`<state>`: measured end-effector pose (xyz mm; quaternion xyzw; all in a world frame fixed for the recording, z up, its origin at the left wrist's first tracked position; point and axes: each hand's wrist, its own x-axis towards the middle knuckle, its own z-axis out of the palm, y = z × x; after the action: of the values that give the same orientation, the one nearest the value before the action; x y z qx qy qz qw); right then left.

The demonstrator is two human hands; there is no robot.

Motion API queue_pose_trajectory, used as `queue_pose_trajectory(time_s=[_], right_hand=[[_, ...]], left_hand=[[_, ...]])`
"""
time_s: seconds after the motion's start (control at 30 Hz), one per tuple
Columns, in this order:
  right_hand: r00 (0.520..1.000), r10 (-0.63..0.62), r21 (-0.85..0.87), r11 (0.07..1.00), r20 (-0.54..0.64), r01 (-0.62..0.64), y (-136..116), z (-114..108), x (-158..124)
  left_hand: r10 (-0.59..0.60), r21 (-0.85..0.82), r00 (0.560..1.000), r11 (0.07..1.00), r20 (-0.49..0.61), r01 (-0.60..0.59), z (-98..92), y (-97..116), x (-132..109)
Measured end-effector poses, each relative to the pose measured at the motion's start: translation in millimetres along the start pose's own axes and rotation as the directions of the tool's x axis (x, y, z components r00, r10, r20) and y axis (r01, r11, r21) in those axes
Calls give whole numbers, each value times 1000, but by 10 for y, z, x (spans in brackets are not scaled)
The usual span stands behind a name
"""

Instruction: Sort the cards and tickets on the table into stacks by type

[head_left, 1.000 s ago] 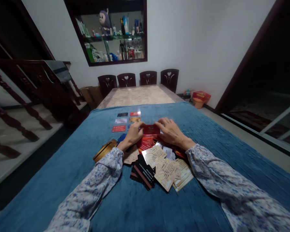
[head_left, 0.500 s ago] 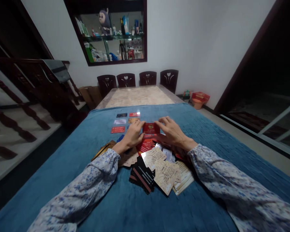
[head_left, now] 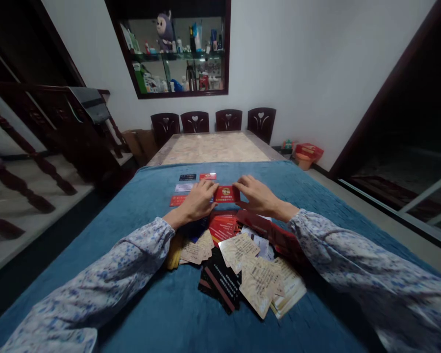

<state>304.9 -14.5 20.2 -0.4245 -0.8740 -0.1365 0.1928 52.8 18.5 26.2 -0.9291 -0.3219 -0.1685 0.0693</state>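
Gripping the two short ends of one red card (head_left: 226,196), the hands stood apart from each other, and the card made a bridge between them. The left hand (head_left: 198,201) held its left end with the fingertips, and the right hand (head_left: 259,196) held its right end in the same manner, the fingers bent over the top edge. The printed face of the card, with a golden emblem, was turned toward the wearer; whether its lower edge touched the blue cloth (head_left: 143,318), I cannot tell. Just on the near side of the hands lay a loose heap of cards: red cards (head_left: 222,228) nearest to the held one, dark blue cards (head_left: 202,226) under the left wrist, and dark red cards (head_left: 275,234) under the right wrist, in shadow. Closer to the wearer were beige cards (head_left: 259,282), black cards (head_left: 220,282) with a brownish stripe, and, beside the left sleeve (head_left: 132,269), yellow cards (head_left: 174,252). Beyond the left hand, some single cards were set out in rows: a black card (head_left: 187,177), a bright red card (head_left: 208,176), a whitish card (head_left: 183,187) and another red one, partly covered by this hand.
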Motion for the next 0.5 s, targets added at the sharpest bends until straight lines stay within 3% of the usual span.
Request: queue_pose_trajectory(time_s=[0.23, 0.5], right_hand=[[998, -21, 65, 998, 52, 18, 114, 124, 324], [989, 29, 130, 990, 147, -48, 266, 343, 676]], left_hand=[[-71, 106, 989, 993, 129, 58, -106, -195, 91], [-160, 170, 968, 977, 192, 128, -26, -487, 280]])
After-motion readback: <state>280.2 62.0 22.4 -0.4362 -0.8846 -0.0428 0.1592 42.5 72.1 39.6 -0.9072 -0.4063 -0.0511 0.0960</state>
